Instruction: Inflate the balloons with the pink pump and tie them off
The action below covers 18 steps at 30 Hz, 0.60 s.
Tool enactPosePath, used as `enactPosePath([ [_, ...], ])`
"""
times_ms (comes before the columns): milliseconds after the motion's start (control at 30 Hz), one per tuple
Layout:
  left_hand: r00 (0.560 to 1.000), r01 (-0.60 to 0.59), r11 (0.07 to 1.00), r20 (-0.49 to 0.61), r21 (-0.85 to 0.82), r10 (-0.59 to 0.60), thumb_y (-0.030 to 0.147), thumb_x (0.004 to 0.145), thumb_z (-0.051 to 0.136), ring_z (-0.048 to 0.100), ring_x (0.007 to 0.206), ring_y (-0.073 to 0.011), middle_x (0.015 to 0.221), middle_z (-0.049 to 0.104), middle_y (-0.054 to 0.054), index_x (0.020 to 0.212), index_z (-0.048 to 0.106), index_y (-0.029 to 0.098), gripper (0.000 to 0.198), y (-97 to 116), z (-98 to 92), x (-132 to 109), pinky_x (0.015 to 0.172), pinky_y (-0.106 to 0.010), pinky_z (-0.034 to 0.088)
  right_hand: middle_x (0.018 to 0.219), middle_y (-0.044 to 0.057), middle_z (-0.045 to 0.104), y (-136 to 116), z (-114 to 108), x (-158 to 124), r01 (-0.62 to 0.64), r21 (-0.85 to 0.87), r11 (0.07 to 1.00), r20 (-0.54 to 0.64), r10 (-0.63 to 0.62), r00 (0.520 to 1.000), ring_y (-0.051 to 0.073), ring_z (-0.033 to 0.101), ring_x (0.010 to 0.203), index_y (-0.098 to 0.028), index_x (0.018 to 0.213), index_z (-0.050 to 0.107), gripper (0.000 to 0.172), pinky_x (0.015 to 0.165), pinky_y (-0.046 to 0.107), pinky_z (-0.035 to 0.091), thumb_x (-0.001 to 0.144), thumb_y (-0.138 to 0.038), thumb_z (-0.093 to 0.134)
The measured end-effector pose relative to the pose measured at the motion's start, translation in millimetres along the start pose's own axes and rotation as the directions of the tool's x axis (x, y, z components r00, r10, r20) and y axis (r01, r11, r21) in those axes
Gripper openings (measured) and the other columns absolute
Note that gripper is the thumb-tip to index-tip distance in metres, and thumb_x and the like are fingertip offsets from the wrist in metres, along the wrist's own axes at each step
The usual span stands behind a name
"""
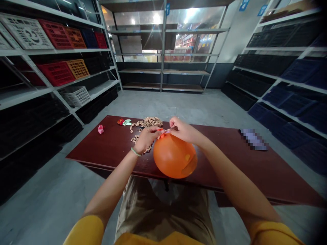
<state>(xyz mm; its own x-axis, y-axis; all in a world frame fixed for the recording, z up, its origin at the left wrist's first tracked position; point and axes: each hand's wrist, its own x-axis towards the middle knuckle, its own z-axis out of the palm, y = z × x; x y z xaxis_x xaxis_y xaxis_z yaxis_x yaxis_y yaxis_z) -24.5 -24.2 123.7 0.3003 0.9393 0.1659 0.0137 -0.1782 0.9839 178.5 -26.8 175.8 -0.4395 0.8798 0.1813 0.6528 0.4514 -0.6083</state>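
An inflated orange balloon (175, 156) hangs over the near edge of a dark red table (230, 160). My left hand (145, 137), with a green band at the wrist, is closed on the balloon's neck. Fingers of my right hand (182, 129) pinch the stretched tip of the same neck, just right of the left hand. Behind my hands lies a pile of pale chain-like links (146, 123) trailing toward my left hand.
A small pink deflated balloon (101, 129), a red one (120, 121) and a pale green one (127, 122) lie at the table's far left. A blurred flat object (253, 139) rests at the right. Metal shelves with crates (56, 73) line both sides and the back.
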Motion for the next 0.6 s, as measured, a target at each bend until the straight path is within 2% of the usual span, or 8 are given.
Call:
enactPosePath([
  [67, 1.000, 0.019, 1.000, 0.004, 0.001, -0.019, 0.042, 0.079, 0.070, 0.055, 0.062, -0.0116, 0.067, 0.063, -0.001, 0.074, 0.071, 0.015, 0.027, 0.3, -1.9, 1.2, 0.063, -0.024, 0.043, 0.080, -0.002, 0.061, -5.2, -2.0, -4.2, 0.033, -0.080, 0.996, 0.000, -0.033, 0.999, 0.014, 0.052, 0.067, -0.025, 0.095, 0.046, 0.008, 0.062, 0.027, 0.033, 0.087, -0.023, 0.047],
  [167, 0.997, 0.077, 0.997, 0.021, -0.028, -0.076, 0.039, 0.077, 0.071, 0.052, 0.056, -0.0095, 0.062, 0.061, 0.001, 0.075, 0.070, 0.015, 0.025, 1.4, -3.2, 3.7, 0.058, -0.022, 0.041, 0.089, 0.000, 0.063, -15.7, -0.1, -10.7, 0.110, -0.185, 0.977, -0.012, -0.115, 0.993, 0.014, 0.053, 0.073, -0.025, 0.094, 0.051, 0.013, 0.063, 0.027, 0.031, 0.090, -0.019, 0.041],
  [300, 0.987, 0.156, 0.981, -0.030, -0.117, -0.160, 0.037, 0.075, 0.073, 0.053, 0.054, -0.0092, 0.061, 0.062, 0.000, 0.072, 0.069, 0.014, 0.023, 2.5, -1.3, 6.4, 0.055, -0.022, 0.042, 0.105, 0.003, 0.061, -29.9, 15.1, -19.1, 0.180, -0.234, 0.956, -0.013, -0.188, 0.982, 0.016, 0.056, 0.084, -0.024, 0.090, 0.057, 0.020, 0.067, 0.028, 0.034, 0.092, -0.017, 0.037],
  [400, 0.971, 0.202, 0.954, -0.083, -0.222, -0.225, 0.036, 0.073, 0.076, 0.056, 0.055, -0.0088, 0.067, 0.066, -0.001, 0.075, 0.070, 0.014, 0.023, 2.2, 1.5, 5.7, 0.056, -0.022, 0.044, 0.103, 0.007, 0.060, -34.7, 31.4, -23.7, 0.143, -0.354, 0.924, -0.102, -0.190, 0.977, 0.020, 0.056, 0.087, -0.022, 0.091, 0.059, 0.015, 0.065, 0.030, 0.036, 0.094, -0.029, 0.045],
  [500, 0.953, 0.240, 0.922, -0.108, -0.304, -0.283, 0.032, 0.072, 0.078, 0.058, 0.056, -0.0091, 0.068, 0.068, -0.002, 0.078, 0.072, 0.014, 0.020, 2.7, 4.5, 2.0, 0.057, -0.022, 0.047, 0.094, 0.010, 0.060, -31.4, 45.0, -25.3, 0.118, -0.477, 0.871, -0.177, -0.227, 0.958, 0.024, 0.054, 0.087, -0.021, 0.090, 0.061, 0.023, 0.068, 0.033, 0.038, 0.091, -0.043, 0.055],
  [600, 0.952, 0.242, 0.907, -0.096, -0.345, -0.290, 0.030, 0.073, 0.078, 0.063, 0.064, -0.0116, 0.075, 0.072, -0.004, 0.084, 0.074, 0.014, 0.019, 4.7, 7.8, -3.3, 0.063, -0.024, 0.051, 0.089, 0.010, 0.059, -23.6, 52.3, -24.3, 0.082, -0.525, 0.847, -0.235, -0.237, 0.942, 0.025, 0.053, 0.085, -0.021, 0.086, 0.061, 0.028, 0.069, 0.035, 0.039, 0.091, -0.047, 0.055],
])
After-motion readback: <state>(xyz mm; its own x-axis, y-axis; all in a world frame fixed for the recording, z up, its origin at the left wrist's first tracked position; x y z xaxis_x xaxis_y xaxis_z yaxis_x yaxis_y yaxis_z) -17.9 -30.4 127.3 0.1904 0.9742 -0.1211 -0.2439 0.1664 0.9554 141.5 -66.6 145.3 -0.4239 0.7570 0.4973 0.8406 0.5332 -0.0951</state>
